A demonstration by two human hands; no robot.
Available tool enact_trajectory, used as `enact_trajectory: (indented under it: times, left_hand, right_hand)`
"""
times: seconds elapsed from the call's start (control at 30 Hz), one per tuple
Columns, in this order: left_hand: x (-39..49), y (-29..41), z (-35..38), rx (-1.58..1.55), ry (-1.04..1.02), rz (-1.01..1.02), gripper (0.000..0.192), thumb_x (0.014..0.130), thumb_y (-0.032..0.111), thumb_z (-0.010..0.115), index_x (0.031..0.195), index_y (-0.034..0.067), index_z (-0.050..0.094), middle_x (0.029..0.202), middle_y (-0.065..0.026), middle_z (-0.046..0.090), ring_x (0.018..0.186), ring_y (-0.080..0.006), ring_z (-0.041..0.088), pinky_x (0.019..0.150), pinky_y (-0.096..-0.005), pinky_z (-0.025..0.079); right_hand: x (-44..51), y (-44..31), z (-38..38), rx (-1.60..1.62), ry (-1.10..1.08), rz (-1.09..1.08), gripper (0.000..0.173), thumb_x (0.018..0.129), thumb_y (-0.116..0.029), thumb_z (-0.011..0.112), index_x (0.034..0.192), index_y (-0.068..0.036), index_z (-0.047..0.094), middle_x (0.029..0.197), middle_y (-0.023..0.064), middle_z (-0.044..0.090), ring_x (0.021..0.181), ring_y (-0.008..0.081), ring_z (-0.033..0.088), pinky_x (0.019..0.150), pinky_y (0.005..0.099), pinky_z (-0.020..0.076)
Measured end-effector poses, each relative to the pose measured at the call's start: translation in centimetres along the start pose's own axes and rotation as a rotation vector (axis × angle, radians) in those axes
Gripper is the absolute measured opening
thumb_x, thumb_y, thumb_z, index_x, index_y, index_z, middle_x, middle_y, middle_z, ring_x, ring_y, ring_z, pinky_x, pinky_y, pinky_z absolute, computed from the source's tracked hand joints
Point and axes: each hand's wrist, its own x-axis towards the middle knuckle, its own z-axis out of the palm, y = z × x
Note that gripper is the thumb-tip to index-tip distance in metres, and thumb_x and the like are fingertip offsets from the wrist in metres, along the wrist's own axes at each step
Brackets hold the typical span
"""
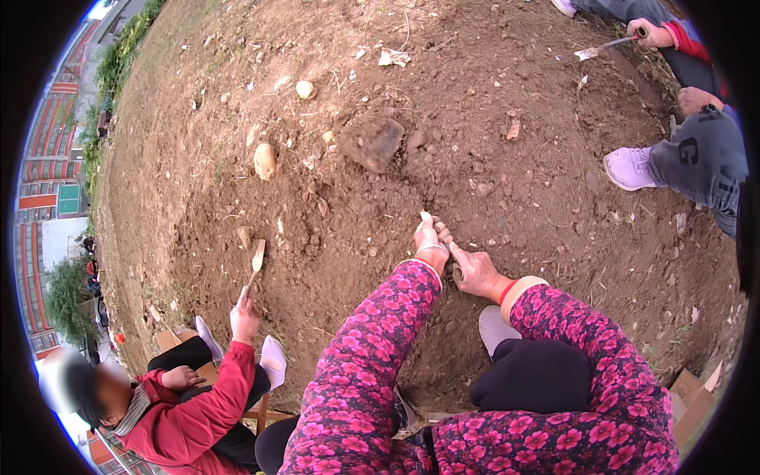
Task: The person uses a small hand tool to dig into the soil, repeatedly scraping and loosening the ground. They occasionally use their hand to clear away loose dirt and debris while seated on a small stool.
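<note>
My left hand [433,240] and my right hand [476,273] meet low over the loose soil [380,208]. In my right hand is the handle of a hand tool [457,273], its rounded end showing below the palm. My left hand is curled around the front of the same tool. The blade is hidden by my hands and the soil. Ahead of them a dark clod of earth [373,142] looks blurred at its edges. Up and to the left, a potato [265,161] and a smaller one [306,89] rest on the ground.
At left, a seated co-worker in a red jacket [190,421] holds a trowel [257,258] over the soil. Another person's hand [652,33] at upper right grips a similar trowel [588,53]; that person's shoe [630,169] is nearby. Cardboard [689,404] lies at lower right.
</note>
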Motion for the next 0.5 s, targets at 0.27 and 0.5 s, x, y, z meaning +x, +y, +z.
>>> enact_trajectory:
  times: [0.27,0.5]
  left_hand:
    - [-8.7,11.9,0.3,-0.043,-0.139,0.271,0.036,0.091,0.042,0.039,0.076,0.009,0.044,0.064,-0.0023,0.042,0.057,-0.0157,0.039,0.059,-0.0319,0.037]
    - [-13.5,3.8,-6.5,1.012,-0.047,-0.163,0.038,0.094,0.031,0.036,0.107,-0.003,0.046,0.105,-0.0217,0.056,0.09,-0.0349,0.059,0.069,-0.0416,0.052]
  right_hand:
    - [8.9,-6.4,-3.4,0.116,0.027,-0.209,0.051,0.067,-0.01,0.057,0.114,0.002,0.043,0.068,0.0147,0.06,0.059,0.0291,0.06,0.052,0.0382,0.0487]
    - [1.7,-7.9,-6.2,0.134,-0.404,0.107,0.032,0.067,-0.015,0.057,0.099,-0.009,0.053,0.072,0.0176,0.061,0.068,0.0345,0.06,0.06,0.0433,0.0484]
